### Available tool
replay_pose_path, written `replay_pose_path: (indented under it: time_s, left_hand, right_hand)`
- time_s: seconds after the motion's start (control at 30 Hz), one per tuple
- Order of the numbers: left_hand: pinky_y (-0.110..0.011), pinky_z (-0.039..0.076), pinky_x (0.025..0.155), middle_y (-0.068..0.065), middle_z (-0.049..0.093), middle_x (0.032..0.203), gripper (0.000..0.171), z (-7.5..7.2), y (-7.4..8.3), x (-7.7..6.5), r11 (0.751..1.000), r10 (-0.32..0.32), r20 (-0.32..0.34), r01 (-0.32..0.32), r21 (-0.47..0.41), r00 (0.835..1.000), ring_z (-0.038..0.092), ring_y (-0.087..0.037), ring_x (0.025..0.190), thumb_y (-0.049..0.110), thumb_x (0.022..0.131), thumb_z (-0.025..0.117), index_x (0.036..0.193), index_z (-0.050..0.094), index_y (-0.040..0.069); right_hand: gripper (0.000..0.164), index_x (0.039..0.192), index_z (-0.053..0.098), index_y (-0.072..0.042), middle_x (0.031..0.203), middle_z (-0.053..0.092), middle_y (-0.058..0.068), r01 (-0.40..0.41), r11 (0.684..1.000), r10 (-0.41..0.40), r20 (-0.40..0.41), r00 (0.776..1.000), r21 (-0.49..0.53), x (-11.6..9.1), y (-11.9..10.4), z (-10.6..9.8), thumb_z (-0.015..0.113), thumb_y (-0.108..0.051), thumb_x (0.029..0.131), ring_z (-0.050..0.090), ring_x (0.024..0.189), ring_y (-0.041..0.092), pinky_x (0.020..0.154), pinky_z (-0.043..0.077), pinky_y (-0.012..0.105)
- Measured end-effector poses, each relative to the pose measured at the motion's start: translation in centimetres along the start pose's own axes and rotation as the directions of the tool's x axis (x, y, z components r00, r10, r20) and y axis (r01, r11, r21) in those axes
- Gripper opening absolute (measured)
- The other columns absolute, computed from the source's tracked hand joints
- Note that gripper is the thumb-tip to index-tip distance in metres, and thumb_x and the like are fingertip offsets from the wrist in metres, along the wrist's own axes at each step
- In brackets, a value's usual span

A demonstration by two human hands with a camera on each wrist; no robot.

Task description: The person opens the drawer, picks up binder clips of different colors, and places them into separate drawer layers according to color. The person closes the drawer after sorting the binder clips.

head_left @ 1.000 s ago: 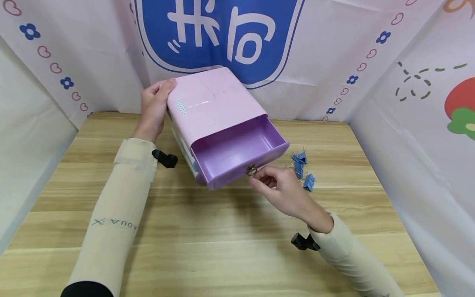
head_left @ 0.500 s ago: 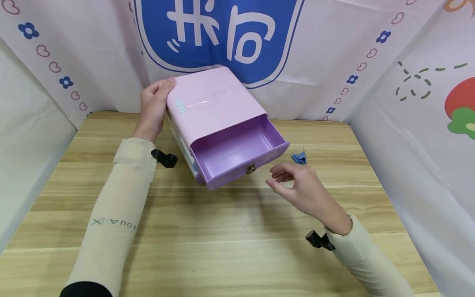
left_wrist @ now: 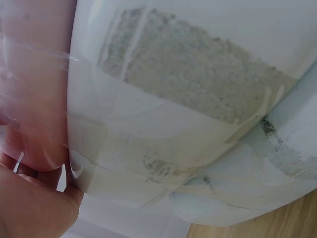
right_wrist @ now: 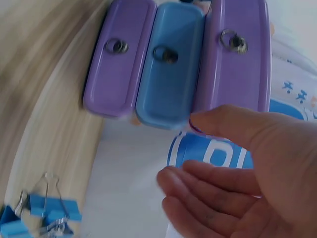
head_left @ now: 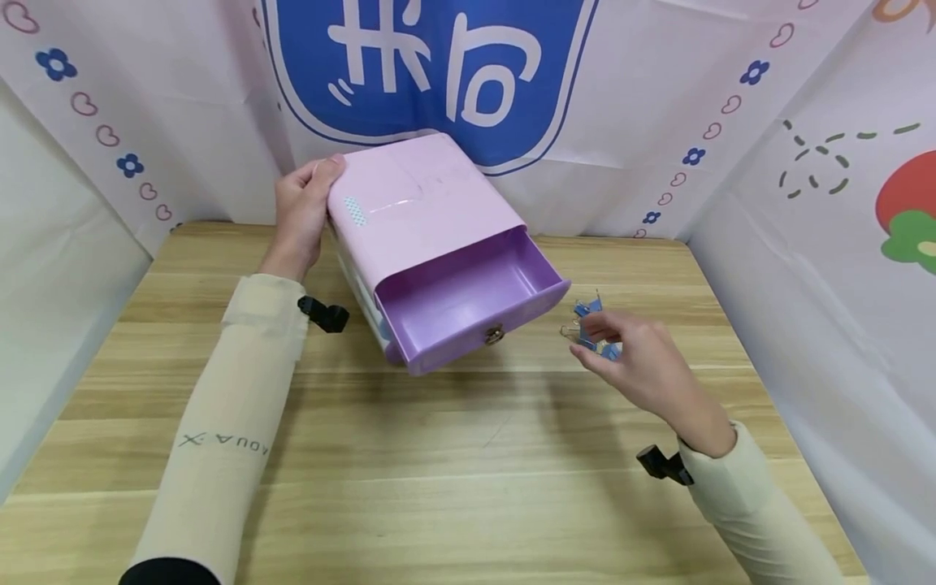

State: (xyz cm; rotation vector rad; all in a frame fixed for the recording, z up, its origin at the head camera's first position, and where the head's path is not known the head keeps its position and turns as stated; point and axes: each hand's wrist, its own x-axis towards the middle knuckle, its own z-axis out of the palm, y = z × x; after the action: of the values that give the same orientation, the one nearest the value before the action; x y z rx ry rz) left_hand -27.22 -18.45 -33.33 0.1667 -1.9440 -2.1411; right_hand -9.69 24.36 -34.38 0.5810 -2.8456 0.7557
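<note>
In the head view, a small pink drawer cabinet (head_left: 431, 195) stands at an angle, its purple top drawer (head_left: 442, 356) pulled out with nothing inside. My left hand (head_left: 298, 215) grips the cabinet's back left corner, thumb on top. The left wrist view shows the fingers bent behind the pale side. My right hand (head_left: 647, 361) hovers right of the drawer, fingers loosely bent and holding nothing. Just beyond and partly behind it lie several blue binder clips (head_left: 587, 307). In the right wrist view, a blue drawer (right_wrist: 171, 94) and another purple drawer (right_wrist: 119, 79) are pushed in, each with a ring pull.
The wooden tabletop (head_left: 409, 487) meets a white printed cloth backdrop (head_left: 621, 162) just behind the cabinet. Cloth walls (head_left: 841, 268) rise on both sides. A small black camera (head_left: 664, 465) is strapped to each wrist.
My right hand has let go of the top drawer's ring pull and moved right, over towards the binder clips. The drawer stays out; my left hand keeps its hold on the cabinet.
</note>
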Motion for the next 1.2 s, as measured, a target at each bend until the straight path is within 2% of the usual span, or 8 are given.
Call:
replay_pose_path:
  time_s: [0.2, 0.43, 0.73, 1.0, 1.2]
  left_hand:
    - [-0.020, 0.048, 0.076, 0.007, 0.068, 0.100, 0.027, 0.2, -0.3, -0.1, 1.000, -0.005, 0.005, 0.005, 0.011, 1.000, 0.058, -0.009, 0.094, 0.044, 0.097, 0.074, 0.102, 0.077, 0.018]
    - [-0.020, 0.048, 0.074, 0.007, 0.068, 0.098, 0.025, 0.3, -0.4, -0.1, 1.000, 0.017, -0.006, -0.017, 0.006, 1.000, 0.058, -0.009, 0.092, 0.043, 0.097, 0.075, 0.098, 0.076, 0.018]
    - [-0.020, 0.048, 0.074, 0.007, 0.068, 0.098, 0.025, 0.1, -0.3, -0.1, 1.000, 0.008, -0.006, -0.008, 0.002, 1.000, 0.058, -0.009, 0.092, 0.043, 0.096, 0.075, 0.099, 0.077, 0.018]
    - [-0.020, 0.047, 0.072, 0.007, 0.067, 0.095, 0.025, 0.1, -0.2, 0.0, 1.000, 0.012, -0.004, -0.012, 0.005, 1.000, 0.058, -0.008, 0.089, 0.043, 0.097, 0.074, 0.095, 0.075, 0.017]
    - [-0.019, 0.048, 0.071, 0.007, 0.067, 0.095, 0.026, 0.1, -0.1, 0.0, 1.000, 0.008, -0.003, -0.008, -0.002, 1.000, 0.058, -0.008, 0.090, 0.043, 0.097, 0.074, 0.094, 0.074, 0.017]
  right_hand:
    - [0.034, 0.119, 0.072, 0.002, 0.115, 0.077, 0.022, -0.081, 0.994, 0.085, 0.054, 0.995, -0.070, -0.3, 1.7, -0.8, 0.082, -0.017, 0.092, 0.076, 0.103, 0.038, 0.090, 0.061, 0.057]
    - [0.039, 0.121, 0.070, 0.009, 0.117, 0.075, 0.028, -0.129, 0.983, 0.146, 0.129, 0.981, -0.131, -0.2, 3.7, -1.0, 0.081, -0.016, 0.092, 0.075, 0.104, 0.041, 0.090, 0.061, 0.056]
    - [0.037, 0.113, 0.071, 0.012, 0.102, 0.076, 0.024, -0.136, 0.973, 0.172, 0.197, 0.965, -0.185, -0.2, 6.2, 0.2, 0.082, -0.015, 0.090, 0.074, 0.094, 0.035, 0.085, 0.061, 0.051]
    - [0.032, 0.111, 0.072, 0.010, 0.102, 0.076, 0.023, -0.179, 0.965, 0.218, 0.210, 0.953, -0.190, 0.1, 8.0, 1.8, 0.080, -0.014, 0.092, 0.074, 0.088, 0.031, 0.082, 0.062, 0.050]
    - [0.022, 0.103, 0.073, 0.006, 0.088, 0.074, 0.014, -0.192, 0.957, 0.238, 0.209, 0.949, -0.216, 0.5, 8.7, 2.9, 0.079, -0.013, 0.093, 0.068, 0.077, 0.022, 0.075, 0.060, 0.044]
